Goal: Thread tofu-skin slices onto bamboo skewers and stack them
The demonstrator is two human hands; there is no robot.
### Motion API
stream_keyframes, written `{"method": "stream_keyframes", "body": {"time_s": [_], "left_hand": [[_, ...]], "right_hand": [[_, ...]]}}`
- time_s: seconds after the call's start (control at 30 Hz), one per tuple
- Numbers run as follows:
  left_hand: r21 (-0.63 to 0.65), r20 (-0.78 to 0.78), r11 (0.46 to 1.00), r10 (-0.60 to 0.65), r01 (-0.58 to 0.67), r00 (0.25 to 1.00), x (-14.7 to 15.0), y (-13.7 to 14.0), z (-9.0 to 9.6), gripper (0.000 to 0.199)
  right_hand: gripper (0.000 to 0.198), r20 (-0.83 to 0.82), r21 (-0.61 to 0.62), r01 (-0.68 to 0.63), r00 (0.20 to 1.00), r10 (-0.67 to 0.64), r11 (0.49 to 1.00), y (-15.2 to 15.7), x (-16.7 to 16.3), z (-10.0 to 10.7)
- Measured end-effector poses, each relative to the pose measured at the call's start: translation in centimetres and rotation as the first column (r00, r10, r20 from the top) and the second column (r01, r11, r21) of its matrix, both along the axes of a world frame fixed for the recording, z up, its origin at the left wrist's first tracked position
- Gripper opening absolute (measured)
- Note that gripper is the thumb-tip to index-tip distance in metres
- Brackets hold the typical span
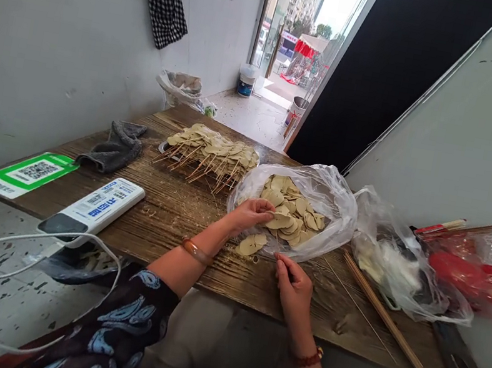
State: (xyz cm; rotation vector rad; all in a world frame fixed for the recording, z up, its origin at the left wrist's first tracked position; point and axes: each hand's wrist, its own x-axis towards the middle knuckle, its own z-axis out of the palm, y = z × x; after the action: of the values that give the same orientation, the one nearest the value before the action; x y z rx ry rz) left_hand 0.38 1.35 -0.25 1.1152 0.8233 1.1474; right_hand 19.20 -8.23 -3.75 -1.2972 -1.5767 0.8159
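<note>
My left hand [253,214] pinches a pale oval slice [279,221] over the near side of a clear plastic bag. Inside the open bag [341,210] lies a heap of similar thin slices [301,209]. Just right of and below it, my right hand [295,284] is closed on a thin bamboo skewer [277,245], whose upper end runs up toward the held slice; whether it pierces the slice I cannot tell. A few slices [251,244] rest on the wooden table by the bag. Beyond, skewered slices [214,150] are piled on a metal tray [163,147], sticks facing me.
Bare skewers [382,313] lie in a bundle on the table's right, beside a knotted plastic bag [403,265] and red packaging [472,275]. At left are a grey cloth [112,145], a white device [97,205] with a cable, and a green QR card [28,174].
</note>
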Motion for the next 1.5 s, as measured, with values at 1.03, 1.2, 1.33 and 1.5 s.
{"method": "stream_keyframes", "body": {"time_s": [1.03, 1.2, 1.33, 1.5], "left_hand": [[0.103, -0.154, 0.994, 0.04, -0.024, 0.987, 0.9, -1.1, 0.5, 0.026], [0.141, -0.244, 0.99, 0.058, -0.024, 0.968, 0.8, -1.0, 0.3, 0.025], [0.171, -0.315, 0.985, 0.058, -0.004, 0.947, 0.9, -0.9, 0.3, 0.025], [0.199, -0.341, 0.98, 0.062, 0.008, 0.938, 1.2, -1.2, 0.6, 0.022]], "right_hand": [[0.026, 0.072, 0.079, 0.026, 0.997, -0.032, 0.997, 0.0, -0.1, -0.3], [0.025, 0.074, 0.081, 0.036, 0.996, -0.042, 0.996, 0.3, -0.2, -0.3], [0.025, 0.053, 0.082, 0.042, 0.998, -0.046, 0.996, 0.4, -0.2, -0.4], [0.024, 0.044, 0.074, 0.071, 0.996, -0.074, 0.995, 0.5, -0.4, -0.2]]}}
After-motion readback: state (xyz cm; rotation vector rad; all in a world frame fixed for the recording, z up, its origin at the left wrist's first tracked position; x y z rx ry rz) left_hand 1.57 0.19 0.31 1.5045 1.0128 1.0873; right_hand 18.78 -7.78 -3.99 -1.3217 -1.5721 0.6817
